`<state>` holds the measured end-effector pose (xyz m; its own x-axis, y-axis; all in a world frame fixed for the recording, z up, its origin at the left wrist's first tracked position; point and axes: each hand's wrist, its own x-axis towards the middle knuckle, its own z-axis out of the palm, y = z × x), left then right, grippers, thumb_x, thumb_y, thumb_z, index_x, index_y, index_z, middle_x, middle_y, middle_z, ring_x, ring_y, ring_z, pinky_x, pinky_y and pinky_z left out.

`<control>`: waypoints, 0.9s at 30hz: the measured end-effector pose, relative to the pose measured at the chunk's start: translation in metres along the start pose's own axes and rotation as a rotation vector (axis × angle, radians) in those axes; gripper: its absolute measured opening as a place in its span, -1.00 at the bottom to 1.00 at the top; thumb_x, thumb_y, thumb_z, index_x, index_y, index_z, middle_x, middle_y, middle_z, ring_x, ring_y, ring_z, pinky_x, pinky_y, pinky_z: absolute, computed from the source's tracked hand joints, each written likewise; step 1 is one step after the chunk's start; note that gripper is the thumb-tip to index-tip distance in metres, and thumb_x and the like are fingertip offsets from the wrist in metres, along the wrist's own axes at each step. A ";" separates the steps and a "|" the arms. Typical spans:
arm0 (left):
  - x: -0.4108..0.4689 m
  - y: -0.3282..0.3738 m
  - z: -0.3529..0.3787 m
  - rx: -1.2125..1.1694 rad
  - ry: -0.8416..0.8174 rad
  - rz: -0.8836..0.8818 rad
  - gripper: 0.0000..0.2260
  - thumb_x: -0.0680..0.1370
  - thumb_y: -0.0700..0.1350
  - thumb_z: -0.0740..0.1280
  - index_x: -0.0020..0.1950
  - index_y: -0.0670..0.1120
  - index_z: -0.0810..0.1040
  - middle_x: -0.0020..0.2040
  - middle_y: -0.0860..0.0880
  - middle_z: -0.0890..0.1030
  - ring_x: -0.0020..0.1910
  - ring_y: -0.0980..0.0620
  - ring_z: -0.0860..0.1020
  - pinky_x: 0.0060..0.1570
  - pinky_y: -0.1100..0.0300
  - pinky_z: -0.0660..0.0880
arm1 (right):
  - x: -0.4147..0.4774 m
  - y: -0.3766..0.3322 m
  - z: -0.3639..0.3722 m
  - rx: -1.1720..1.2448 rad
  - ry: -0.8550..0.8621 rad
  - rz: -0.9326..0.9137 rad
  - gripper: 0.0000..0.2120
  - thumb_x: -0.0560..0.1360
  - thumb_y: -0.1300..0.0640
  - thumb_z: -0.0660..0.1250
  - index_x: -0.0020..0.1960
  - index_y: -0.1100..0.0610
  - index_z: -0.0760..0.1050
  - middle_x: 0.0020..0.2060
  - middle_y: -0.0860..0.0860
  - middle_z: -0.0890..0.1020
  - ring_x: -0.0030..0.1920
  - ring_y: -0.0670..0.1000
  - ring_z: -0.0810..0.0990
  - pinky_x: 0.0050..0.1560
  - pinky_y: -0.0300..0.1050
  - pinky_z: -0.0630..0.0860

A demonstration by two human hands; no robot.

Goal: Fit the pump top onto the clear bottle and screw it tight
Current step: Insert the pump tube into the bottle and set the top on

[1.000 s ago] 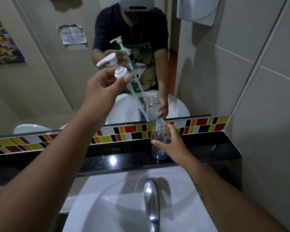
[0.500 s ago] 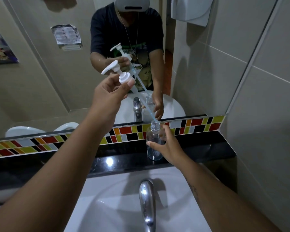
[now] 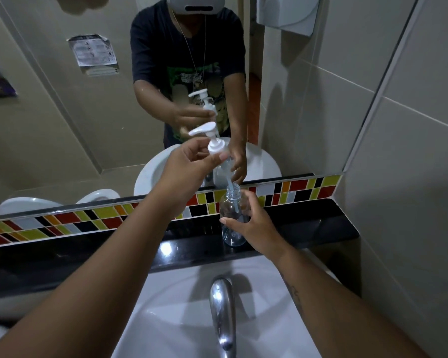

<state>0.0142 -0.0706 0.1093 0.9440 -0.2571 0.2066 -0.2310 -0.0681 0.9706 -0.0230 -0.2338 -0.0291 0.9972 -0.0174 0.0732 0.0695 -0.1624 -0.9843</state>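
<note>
L hand (image 3: 192, 164) is up in front of the mirror (image 3: 62, 125), fingers curled and pinched shut on the collar of the white pump top (image 3: 212, 142); thumb on the near side, fingertips on the far side. Pump nozzle points left. Its thin dip tube (image 3: 230, 187) runs down & right from the collar, w/ the lower end already inside the neck of the clear bottle (image 3: 232, 220). Collar is well above the neck, not seated, not threaded yet.

R hand (image 3: 254, 223) wraps the bottle's right side at mid-body, thumb across the front, fingers round the back; closed on it, holding it upright. Bottle stands on the black ledge (image 3: 321, 223), just below the strip of coloured tiles (image 3: 295, 189), right of centre. It looks empty.

Both forearms reach in from the bottom edge over the white sink (image 3: 171, 319); chrome tap (image 3: 221, 311) sits between them, near the cam. Hands are apart, L higher than R, joined only via pump tube and bottle. Mirror repeats the same grip.
</note>
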 end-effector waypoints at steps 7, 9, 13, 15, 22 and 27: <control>0.000 -0.030 0.012 0.060 -0.106 0.017 -0.85 0.50 -0.13 0.52 -0.09 0.14 0.73 -0.14 0.17 0.74 -0.11 0.28 0.66 -0.17 0.45 0.51 | 0.004 0.001 0.002 -0.075 0.048 -0.009 -0.34 0.32 0.10 0.57 0.27 -0.15 0.28 -0.02 -0.25 0.54 -0.09 -0.49 0.50 -0.22 -0.56 0.41; 0.000 -0.037 0.013 0.052 -0.124 -0.003 -0.84 0.49 -0.14 0.53 -0.11 0.15 0.73 -0.14 0.15 0.74 -0.11 0.26 0.66 -0.17 0.44 0.51 | 0.005 0.002 0.003 -0.085 0.054 0.004 -0.34 0.32 0.11 0.57 0.26 -0.17 0.28 -0.05 -0.29 0.51 -0.13 -0.54 0.46 -0.26 -0.54 0.41; 0.002 -0.052 0.016 0.051 -0.147 -0.042 -0.86 0.47 -0.16 0.54 -0.04 0.07 0.74 -0.12 0.06 0.76 -0.10 0.17 0.69 -0.16 0.38 0.55 | 0.008 0.005 0.004 -0.066 0.064 0.034 -0.35 0.31 0.11 0.58 0.21 -0.21 0.27 -0.05 -0.29 0.48 -0.15 -0.58 0.43 -0.33 -0.61 0.37; 0.001 -0.059 0.017 0.046 -0.168 -0.068 -0.84 0.47 -0.17 0.54 0.04 -0.02 0.73 -0.08 -0.03 0.76 -0.07 0.07 0.72 -0.12 0.28 0.60 | 0.008 0.005 0.004 -0.069 0.066 0.046 -0.34 0.30 0.08 0.58 0.21 -0.23 0.27 -0.05 -0.31 0.47 -0.15 -0.60 0.41 -0.34 -0.62 0.36; 0.003 -0.070 0.017 0.025 -0.198 -0.079 -0.81 0.46 -0.14 0.54 0.06 0.00 0.73 -0.02 -0.09 0.76 0.02 -0.07 0.71 0.03 0.09 0.64 | 0.008 0.006 0.006 -0.041 0.067 0.059 -0.36 0.30 0.10 0.59 0.14 -0.31 0.29 -0.06 -0.35 0.47 -0.16 -0.61 0.40 -0.34 -0.62 0.36; -0.001 -0.077 0.017 -0.005 -0.185 -0.081 -0.77 0.43 -0.11 0.55 0.08 -0.01 0.73 -0.01 -0.06 0.76 0.02 -0.04 0.72 -0.04 0.18 0.62 | 0.006 0.004 0.004 -0.007 0.034 0.064 -0.36 0.30 0.03 0.57 0.19 -0.35 0.30 0.00 -0.36 0.47 -0.10 -0.57 0.43 -0.21 -0.42 0.42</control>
<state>0.0276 -0.0812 0.0322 0.9001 -0.4234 0.1022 -0.1547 -0.0913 0.9837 -0.0171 -0.2307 -0.0329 0.9980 -0.0612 0.0154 0.0050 -0.1668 -0.9860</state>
